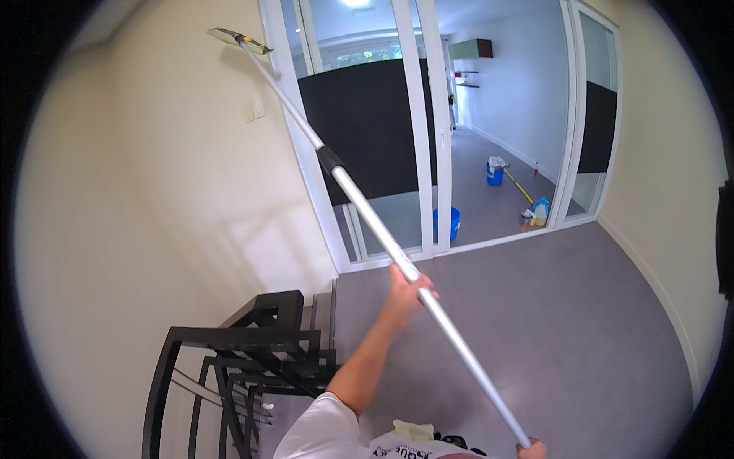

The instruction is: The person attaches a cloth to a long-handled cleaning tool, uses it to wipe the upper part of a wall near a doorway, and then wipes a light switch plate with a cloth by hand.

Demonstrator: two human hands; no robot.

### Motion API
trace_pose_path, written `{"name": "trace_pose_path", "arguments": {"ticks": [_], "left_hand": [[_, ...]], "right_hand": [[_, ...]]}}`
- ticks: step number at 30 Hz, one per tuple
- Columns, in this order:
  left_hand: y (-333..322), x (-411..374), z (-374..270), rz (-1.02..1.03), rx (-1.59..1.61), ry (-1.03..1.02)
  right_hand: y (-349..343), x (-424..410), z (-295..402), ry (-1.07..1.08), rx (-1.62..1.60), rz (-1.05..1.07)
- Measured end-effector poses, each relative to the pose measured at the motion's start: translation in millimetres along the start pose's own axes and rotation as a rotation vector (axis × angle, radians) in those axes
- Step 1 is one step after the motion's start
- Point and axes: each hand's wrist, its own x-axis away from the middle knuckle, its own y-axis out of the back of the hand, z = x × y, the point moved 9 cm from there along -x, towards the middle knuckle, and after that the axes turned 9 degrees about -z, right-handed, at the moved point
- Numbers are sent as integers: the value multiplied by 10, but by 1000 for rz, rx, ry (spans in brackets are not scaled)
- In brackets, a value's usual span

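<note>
A long telescopic metal pole (373,218) crosses the view diagonally, with a black locking collar partway up. My left hand (409,290) is wrapped around its middle. Near the bottom edge, my right hand (531,448) grips the pole's lower end, partly cut off by the frame. At the far upper end, a flat head with a pale yellow-green cloth pad (239,41) is against or close to the cream wall (189,143), left of the white door frame; contact cannot be told. Light switches (254,109) sit on the wall below the pad.
Black metal stair railing (229,337) stands at lower left beside steps. White-framed sliding glass doors (424,172) are ahead. Beyond lie a blue bucket (455,224), another blue bucket (494,174) with a mop, and cleaning bottles (540,212) by the threshold.
</note>
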Motion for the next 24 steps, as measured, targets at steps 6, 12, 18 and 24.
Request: {"name": "trace_pose_path", "arguments": {"ticks": [6,12,18,24], "left_hand": [[923,-1250,-248,-231,23,-42],[1601,-1257,632,-509,-114,-231],[1549,-1364,432,-522,-87,-202],[1976,-2337,-668,-578,-86,-338]], "right_hand": [[-245,-259,1224,-14,31,1],[-325,39,1445,-88,-100,136],[-142,-41,2039,-119,-163,121],[-784,-1009,2887,-46,-65,-23]]}}
